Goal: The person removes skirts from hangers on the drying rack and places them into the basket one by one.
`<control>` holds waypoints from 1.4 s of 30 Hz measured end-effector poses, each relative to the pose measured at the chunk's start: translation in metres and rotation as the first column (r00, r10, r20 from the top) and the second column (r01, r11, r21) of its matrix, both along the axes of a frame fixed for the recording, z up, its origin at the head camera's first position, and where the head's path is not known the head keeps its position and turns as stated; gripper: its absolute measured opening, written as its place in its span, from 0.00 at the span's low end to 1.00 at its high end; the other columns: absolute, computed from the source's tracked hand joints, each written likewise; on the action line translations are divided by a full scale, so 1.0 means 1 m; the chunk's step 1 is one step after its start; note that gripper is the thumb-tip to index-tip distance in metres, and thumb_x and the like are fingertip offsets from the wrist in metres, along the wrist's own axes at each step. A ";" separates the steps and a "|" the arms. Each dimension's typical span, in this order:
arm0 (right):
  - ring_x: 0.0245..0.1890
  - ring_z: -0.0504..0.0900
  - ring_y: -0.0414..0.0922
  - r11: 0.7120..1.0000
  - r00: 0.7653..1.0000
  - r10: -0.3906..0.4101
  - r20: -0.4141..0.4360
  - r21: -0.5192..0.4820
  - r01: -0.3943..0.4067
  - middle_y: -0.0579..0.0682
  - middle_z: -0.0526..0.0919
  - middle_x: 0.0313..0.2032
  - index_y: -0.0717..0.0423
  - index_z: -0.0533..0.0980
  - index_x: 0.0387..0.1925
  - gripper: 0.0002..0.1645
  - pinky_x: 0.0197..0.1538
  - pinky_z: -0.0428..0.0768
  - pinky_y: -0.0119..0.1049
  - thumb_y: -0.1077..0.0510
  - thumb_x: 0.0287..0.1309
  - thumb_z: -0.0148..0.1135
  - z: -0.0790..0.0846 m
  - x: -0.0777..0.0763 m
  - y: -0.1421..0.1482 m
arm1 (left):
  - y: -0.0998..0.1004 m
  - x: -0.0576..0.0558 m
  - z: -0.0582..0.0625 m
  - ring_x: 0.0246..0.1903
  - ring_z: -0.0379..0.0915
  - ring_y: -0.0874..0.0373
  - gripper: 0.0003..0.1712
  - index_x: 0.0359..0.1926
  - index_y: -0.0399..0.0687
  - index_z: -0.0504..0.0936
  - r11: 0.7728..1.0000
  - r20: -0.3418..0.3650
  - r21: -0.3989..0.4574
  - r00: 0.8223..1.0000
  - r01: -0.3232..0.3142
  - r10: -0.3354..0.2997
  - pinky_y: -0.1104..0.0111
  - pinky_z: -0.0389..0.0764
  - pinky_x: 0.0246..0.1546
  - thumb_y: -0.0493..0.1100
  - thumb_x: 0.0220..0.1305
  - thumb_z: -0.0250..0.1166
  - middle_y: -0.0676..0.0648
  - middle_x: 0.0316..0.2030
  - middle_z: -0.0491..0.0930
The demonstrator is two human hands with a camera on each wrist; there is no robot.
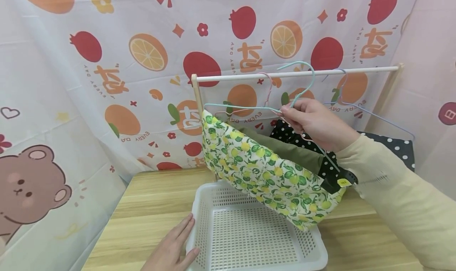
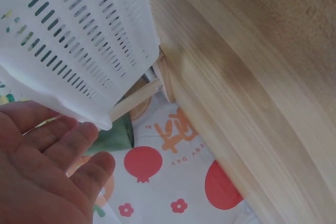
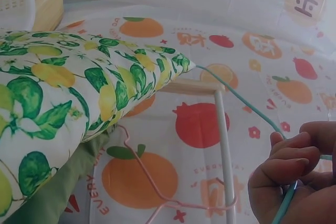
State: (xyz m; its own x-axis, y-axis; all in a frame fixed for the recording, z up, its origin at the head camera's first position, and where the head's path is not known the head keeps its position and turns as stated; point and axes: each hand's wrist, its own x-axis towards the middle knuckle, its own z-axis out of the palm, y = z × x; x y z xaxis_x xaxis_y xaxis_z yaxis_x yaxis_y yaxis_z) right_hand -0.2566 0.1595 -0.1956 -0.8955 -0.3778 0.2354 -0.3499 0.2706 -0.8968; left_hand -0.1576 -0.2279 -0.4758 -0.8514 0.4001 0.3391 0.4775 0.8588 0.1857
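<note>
My right hand (image 1: 315,122) pinches a turquoise wire hanger (image 1: 242,107) just below its hook, in front of the rack. A lemon-print cloth garment (image 1: 256,160) drapes from that hanger, tilted down to the right over the basket. The right wrist view also has the turquoise hanger wire (image 3: 247,100) running from the garment into the curled fingers. My left hand (image 1: 174,243) lies along the left side of a white perforated basket (image 1: 322,251), fingers straight. In the left wrist view those extended fingers (image 2: 68,145) are beside the basket's rim.
Behind stands a small rack with a white rod (image 1: 231,77). A pink hanger (image 1: 268,90) with an olive garment (image 1: 285,144) and a lilac hanger (image 1: 377,114) with a black polka-dot garment (image 1: 395,144) hang there. Wooden table (image 1: 149,196) below; fruit-print curtain (image 1: 117,18) behind.
</note>
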 end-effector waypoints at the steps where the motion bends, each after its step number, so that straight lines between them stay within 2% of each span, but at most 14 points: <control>1: 0.22 0.58 0.46 1.000 1.000 0.005 -0.007 -0.003 -0.005 0.52 0.59 0.20 0.65 0.62 0.24 0.27 0.27 0.61 0.37 0.44 0.62 0.50 0.000 0.001 0.000 | 0.000 0.000 0.000 0.61 0.57 0.56 0.42 0.64 0.41 0.65 1.000 0.011 0.001 1.000 -0.004 0.004 0.58 0.67 0.54 0.63 0.56 0.60 0.49 0.65 0.59; 6: 0.22 0.57 0.46 0.999 0.998 0.048 -0.040 -0.011 -0.048 0.52 0.56 0.20 0.63 0.60 0.21 0.26 0.29 0.61 0.37 0.46 0.64 0.48 0.001 0.008 -0.007 | 0.000 -0.002 0.002 0.63 0.54 0.57 0.42 0.65 0.43 0.62 1.000 0.057 -0.004 0.998 -0.006 0.006 0.58 0.65 0.56 0.64 0.58 0.57 0.51 0.66 0.56; 11: 0.20 0.55 0.47 0.991 0.992 0.120 -0.049 -0.057 -0.122 0.51 0.54 0.18 0.62 0.58 0.20 0.25 0.30 0.60 0.37 0.49 0.65 0.48 0.003 0.014 -0.017 | 0.000 -0.004 0.000 0.62 0.56 0.55 0.41 0.65 0.42 0.63 1.000 0.039 0.016 0.999 0.014 -0.015 0.58 0.66 0.55 0.62 0.57 0.59 0.48 0.66 0.58; 14: 0.20 0.53 0.46 0.987 0.990 0.136 -0.036 -0.084 -0.139 0.51 0.52 0.18 0.62 0.58 0.21 0.24 0.29 0.58 0.39 0.49 0.65 0.48 0.003 0.018 -0.022 | 0.001 -0.004 0.000 0.61 0.57 0.54 0.41 0.64 0.40 0.64 1.000 0.038 0.022 0.999 0.016 -0.017 0.58 0.67 0.54 0.62 0.58 0.59 0.47 0.65 0.59; 19: 0.19 0.51 0.45 0.985 0.992 0.128 -0.015 -0.111 -0.129 0.50 0.51 0.18 0.61 0.58 0.19 0.25 0.28 0.55 0.40 0.48 0.65 0.49 0.001 0.021 -0.030 | 0.002 -0.004 0.001 0.62 0.56 0.53 0.41 0.64 0.40 0.64 1.000 0.066 -0.002 0.998 -0.003 0.003 0.57 0.67 0.54 0.64 0.59 0.55 0.47 0.65 0.59; 25: 0.20 0.56 0.46 0.984 0.995 0.101 -0.021 -0.147 -0.103 0.51 0.55 0.17 0.62 0.61 0.21 0.23 0.26 0.58 0.35 0.51 0.64 0.51 -0.005 0.025 -0.041 | 0.003 -0.003 0.002 0.62 0.56 0.53 0.40 0.64 0.40 0.64 1.000 0.066 -0.003 0.998 0.002 -0.001 0.57 0.66 0.54 0.64 0.60 0.55 0.46 0.65 0.59; 30: 0.22 0.58 0.46 0.969 0.992 0.120 -0.036 -0.211 -0.125 0.51 0.57 0.18 0.63 0.61 0.19 0.24 0.30 0.60 0.35 0.52 0.65 0.50 -0.011 0.026 -0.049 | 0.004 -0.002 0.002 0.62 0.56 0.52 0.40 0.63 0.39 0.64 1.000 0.082 0.010 0.997 0.006 -0.006 0.56 0.66 0.54 0.63 0.60 0.54 0.44 0.65 0.59; 33: 0.22 0.58 0.46 0.960 0.989 0.135 -0.051 -0.241 -0.144 0.51 0.57 0.18 0.63 0.60 0.17 0.25 0.32 0.61 0.35 0.52 0.66 0.49 -0.015 0.026 -0.052 | 0.004 -0.003 0.001 0.62 0.56 0.52 0.41 0.64 0.39 0.64 1.000 0.081 0.017 0.997 0.011 -0.013 0.56 0.66 0.55 0.63 0.60 0.54 0.44 0.65 0.59; 38: 0.21 0.56 0.46 0.949 0.992 0.118 -0.034 -0.292 -0.123 0.51 0.58 0.17 0.62 0.64 0.19 0.22 0.29 0.60 0.35 0.53 0.65 0.50 -0.026 0.026 -0.056 | 0.004 -0.003 0.000 0.62 0.55 0.52 0.41 0.64 0.38 0.64 1.000 0.069 0.016 0.997 0.018 -0.019 0.56 0.66 0.55 0.63 0.60 0.55 0.44 0.65 0.59; 42: 0.18 0.53 0.47 0.952 0.993 0.113 -0.027 -0.282 -0.116 0.51 0.56 0.16 0.63 0.63 0.19 0.22 0.26 0.56 0.36 0.53 0.66 0.49 -0.035 0.027 -0.056 | 0.004 -0.002 0.000 0.62 0.55 0.52 0.41 0.64 0.38 0.64 1.000 0.069 0.011 0.998 0.012 -0.013 0.56 0.65 0.55 0.62 0.60 0.56 0.44 0.65 0.59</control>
State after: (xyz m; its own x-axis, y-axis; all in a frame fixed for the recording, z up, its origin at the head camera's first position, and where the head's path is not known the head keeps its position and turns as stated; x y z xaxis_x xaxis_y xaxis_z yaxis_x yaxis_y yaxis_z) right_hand -0.2298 0.1032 -0.2307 -0.8468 -0.3946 0.3565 -0.3734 -0.0362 -0.9270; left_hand -0.1592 -0.2239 -0.4755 -0.8678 0.4079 0.2839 0.4741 0.8506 0.2272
